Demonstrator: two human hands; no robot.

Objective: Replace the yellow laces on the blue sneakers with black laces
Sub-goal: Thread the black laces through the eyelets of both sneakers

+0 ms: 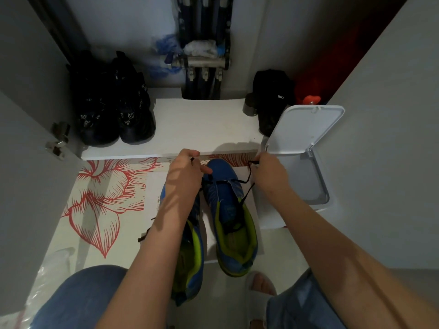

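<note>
Two hands hold the ends of a black lace over a blue sneaker on the floor.
The left hand (184, 173) and the right hand (269, 173) each pinch one end of the black lace (248, 179) in curled fingers, held apart above the toe of the blue sneaker (228, 210), which lies between and just below them (lime-green lining shows inside). A second blue sneaker (192, 245) lies beside it, under the left forearm. Both rest on a white sheet (152, 186). Beyond are a white shelf (202, 124), black shoes (114, 108) and an open-lidded bin (306, 129).
</note>
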